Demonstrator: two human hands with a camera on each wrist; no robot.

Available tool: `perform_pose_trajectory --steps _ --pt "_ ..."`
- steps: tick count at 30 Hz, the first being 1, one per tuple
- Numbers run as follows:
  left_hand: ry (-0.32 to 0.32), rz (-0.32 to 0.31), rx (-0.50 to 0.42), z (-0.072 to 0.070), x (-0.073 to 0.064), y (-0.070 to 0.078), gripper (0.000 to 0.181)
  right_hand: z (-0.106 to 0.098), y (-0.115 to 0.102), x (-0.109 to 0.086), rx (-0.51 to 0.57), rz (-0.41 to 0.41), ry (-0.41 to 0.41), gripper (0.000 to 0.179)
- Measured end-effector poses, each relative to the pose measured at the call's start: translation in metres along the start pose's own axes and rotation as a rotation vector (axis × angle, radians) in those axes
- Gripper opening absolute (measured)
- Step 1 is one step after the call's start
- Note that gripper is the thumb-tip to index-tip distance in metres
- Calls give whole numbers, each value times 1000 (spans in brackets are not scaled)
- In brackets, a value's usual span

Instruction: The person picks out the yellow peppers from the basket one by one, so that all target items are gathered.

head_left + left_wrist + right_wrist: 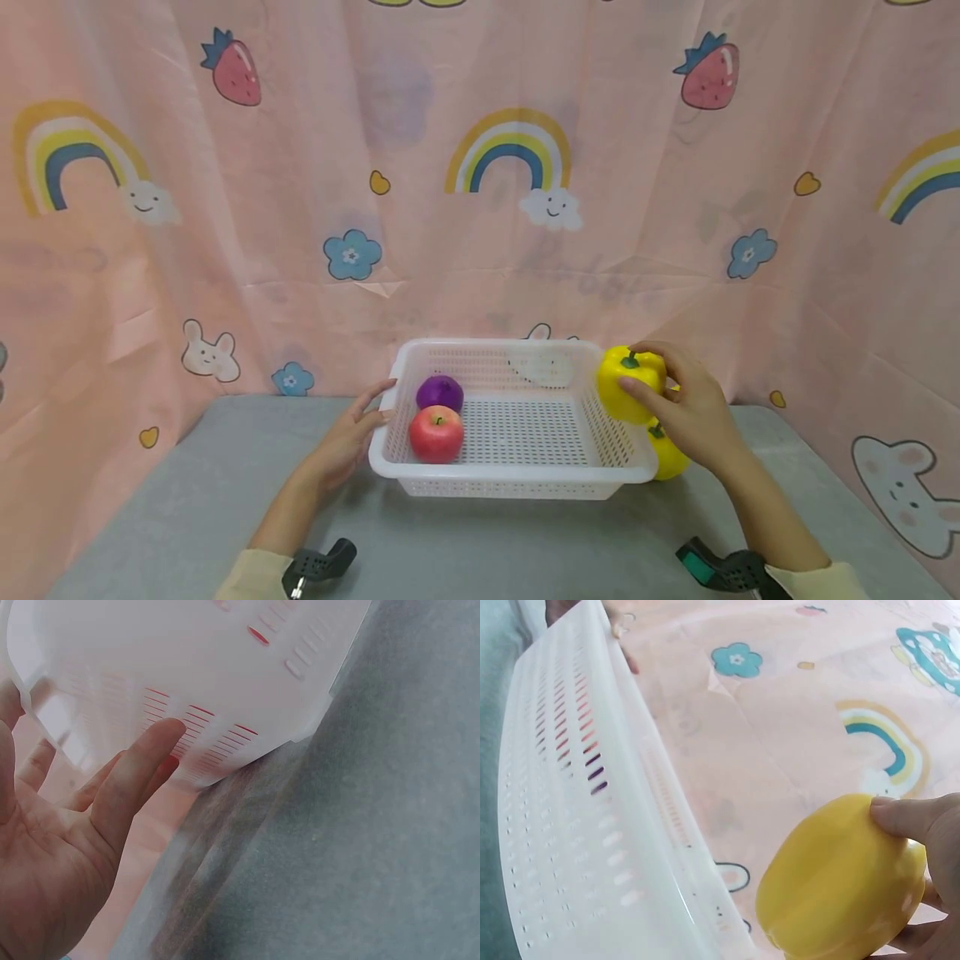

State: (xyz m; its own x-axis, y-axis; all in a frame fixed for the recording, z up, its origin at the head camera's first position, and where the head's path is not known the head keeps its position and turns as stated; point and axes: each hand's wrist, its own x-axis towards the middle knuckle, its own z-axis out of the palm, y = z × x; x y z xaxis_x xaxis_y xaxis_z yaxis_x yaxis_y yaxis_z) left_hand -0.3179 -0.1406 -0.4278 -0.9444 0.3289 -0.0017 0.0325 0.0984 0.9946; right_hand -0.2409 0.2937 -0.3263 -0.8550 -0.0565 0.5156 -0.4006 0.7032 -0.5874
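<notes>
My right hand (693,408) pinches a yellow bell pepper (628,385) between thumb and fingers, just above the right rim of a white plastic basket (525,471). In the right wrist view, the pepper (840,877) stands apart from the basket wall (562,825). Another yellow bell pepper (670,457) is beside the basket's right end, partly hidden by the hand and the rim. At the opposite end my left hand (341,446) touches the rim with mostly straight fingers; the left wrist view shows its palm (60,862) facing the basket. Inside, at the left, are a red apple (437,435) and a round purple item (439,392).
The basket stands on a grey-covered table (510,550). Close behind the table hangs a pink curtain (480,275) printed with rainbows, strawberries and rabbits. Dark devices are strapped at the left wrist (318,567) and the right wrist (731,571).
</notes>
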Motion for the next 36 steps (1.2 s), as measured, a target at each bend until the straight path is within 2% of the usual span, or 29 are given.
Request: perform_pose_trajectory --steps 7,16,21,25,32,36 --pt "-12 17 -26 2 3 -1 58 -18 12 -9 16 25 28 47" --pt "-12 21 -25 5 3 -1 58 -41 33 -20 15 153 18 54" --pt "-27 23 -32 2 -3 0 60 -41 49 -24 13 98 76 46" --pt "-10 20 -5 -4 -8 2 61 -38 61 -25 87 48 94 42" --pt "-21 3 3 -4 -6 1 61 -47 81 -32 173 79 98 40" --pt "-2 2 9 0 -3 2 60 -53 91 -34 185 105 97 40"
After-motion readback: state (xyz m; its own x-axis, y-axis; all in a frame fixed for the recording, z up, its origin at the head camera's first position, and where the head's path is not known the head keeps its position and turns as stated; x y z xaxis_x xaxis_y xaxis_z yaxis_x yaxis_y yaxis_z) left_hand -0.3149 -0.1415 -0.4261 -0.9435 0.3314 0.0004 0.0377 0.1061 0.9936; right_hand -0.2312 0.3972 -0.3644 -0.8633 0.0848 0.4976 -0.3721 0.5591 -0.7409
